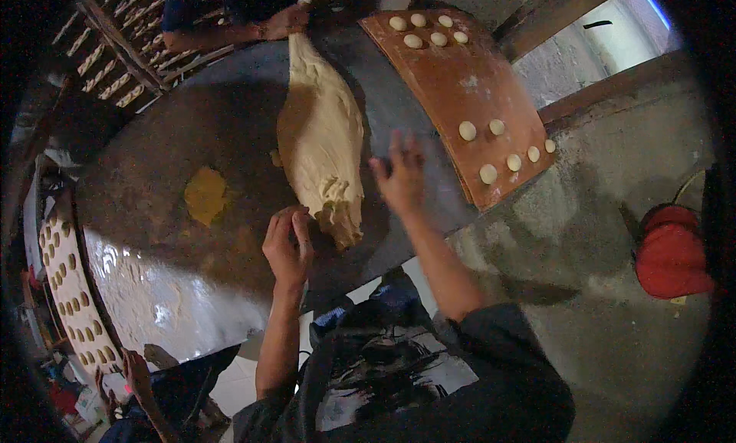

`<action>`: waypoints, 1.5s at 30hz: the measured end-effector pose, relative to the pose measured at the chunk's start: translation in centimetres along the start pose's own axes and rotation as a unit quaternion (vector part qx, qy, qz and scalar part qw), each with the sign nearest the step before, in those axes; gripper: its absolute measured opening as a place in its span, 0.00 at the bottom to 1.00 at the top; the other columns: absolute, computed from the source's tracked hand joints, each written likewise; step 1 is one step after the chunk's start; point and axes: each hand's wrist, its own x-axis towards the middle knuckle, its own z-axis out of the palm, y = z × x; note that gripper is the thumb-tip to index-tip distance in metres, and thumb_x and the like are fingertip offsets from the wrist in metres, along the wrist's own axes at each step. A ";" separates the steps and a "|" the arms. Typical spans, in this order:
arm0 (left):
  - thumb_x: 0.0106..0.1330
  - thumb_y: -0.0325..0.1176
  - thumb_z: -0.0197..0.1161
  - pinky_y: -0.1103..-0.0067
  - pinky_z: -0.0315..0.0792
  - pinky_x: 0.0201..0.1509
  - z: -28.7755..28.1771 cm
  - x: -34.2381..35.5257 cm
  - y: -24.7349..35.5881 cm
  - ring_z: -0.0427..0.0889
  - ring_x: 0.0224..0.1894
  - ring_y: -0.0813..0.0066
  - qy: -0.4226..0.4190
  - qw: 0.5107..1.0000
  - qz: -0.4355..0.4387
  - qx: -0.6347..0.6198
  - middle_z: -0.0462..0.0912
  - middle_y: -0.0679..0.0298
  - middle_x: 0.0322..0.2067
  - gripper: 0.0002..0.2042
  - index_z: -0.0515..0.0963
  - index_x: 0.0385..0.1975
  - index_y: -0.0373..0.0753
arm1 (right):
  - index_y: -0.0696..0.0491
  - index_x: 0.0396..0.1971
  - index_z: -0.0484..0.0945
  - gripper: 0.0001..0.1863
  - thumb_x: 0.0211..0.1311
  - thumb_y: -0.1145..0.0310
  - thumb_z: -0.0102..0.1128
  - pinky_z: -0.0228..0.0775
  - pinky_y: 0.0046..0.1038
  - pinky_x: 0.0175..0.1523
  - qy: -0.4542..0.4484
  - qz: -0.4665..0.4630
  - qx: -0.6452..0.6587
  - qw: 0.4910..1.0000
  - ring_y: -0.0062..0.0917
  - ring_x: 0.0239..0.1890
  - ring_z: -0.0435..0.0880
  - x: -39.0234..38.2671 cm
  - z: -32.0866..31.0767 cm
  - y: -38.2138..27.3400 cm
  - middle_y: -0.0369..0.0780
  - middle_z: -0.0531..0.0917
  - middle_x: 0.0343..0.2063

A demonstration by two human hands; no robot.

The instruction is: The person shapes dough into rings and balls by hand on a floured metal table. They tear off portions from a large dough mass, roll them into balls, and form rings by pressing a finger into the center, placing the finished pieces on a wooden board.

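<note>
A long slab of pale dough (322,129) lies across the dark table (238,98), its near end torn and ragged. Just left of that ragged end, my left hand (290,247) has its thumb and fingers drawn together in a pinch; whatever is between the fingertips is too small to make out. To the right of the dough, my right hand (402,178) hovers over the table with its fingers spread, holding nothing. Right of this hand, a brown board (460,83) carries several round dough balls (468,131), in one group at the far end and another at the near end.
Across the table a co-worker's hand (287,21) grips the dough's far end. A yellow patch (207,196) marks the table at left. Beyond the left edge stands a tray (65,278) of small shaped pieces, with another person's hand (138,378) nearby. A red object (673,251) is at far right.
</note>
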 end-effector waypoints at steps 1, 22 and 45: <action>0.72 0.27 0.58 0.74 0.78 0.40 0.0 -0.2 -0.2 0.85 0.34 0.63 0.009 1.000 -0.001 -0.001 0.85 0.55 0.33 0.07 0.83 0.36 0.33 | 0.55 0.64 0.71 0.33 0.59 0.61 0.67 0.51 0.50 0.75 -0.028 -0.028 0.018 0.999 0.51 0.71 0.62 1.1 0.9 -1.0 0.52 0.70 0.67; 0.77 0.34 0.53 0.76 0.78 0.35 -3.0 -4.7 -0.2 0.82 0.28 0.74 -0.036 0.997 -0.062 -0.039 0.83 0.60 0.28 0.15 0.79 0.29 0.32 | 0.49 0.59 0.78 0.25 0.64 0.56 0.65 0.62 0.48 0.70 -0.014 -0.047 0.147 0.988 0.52 0.65 0.72 -0.9 0.0 2.8 0.51 0.79 0.58; 0.76 0.43 0.56 0.66 0.78 0.37 1.5 -5.4 7.2 0.86 0.33 0.51 -0.121 0.936 -0.237 0.232 0.84 0.46 0.33 0.27 0.57 0.67 0.36 | 0.46 0.45 0.79 0.19 0.60 0.51 0.68 0.76 0.47 0.46 -0.072 -0.017 0.089 0.993 0.43 0.32 0.88 3.4 -0.9 5.1 0.44 0.87 0.27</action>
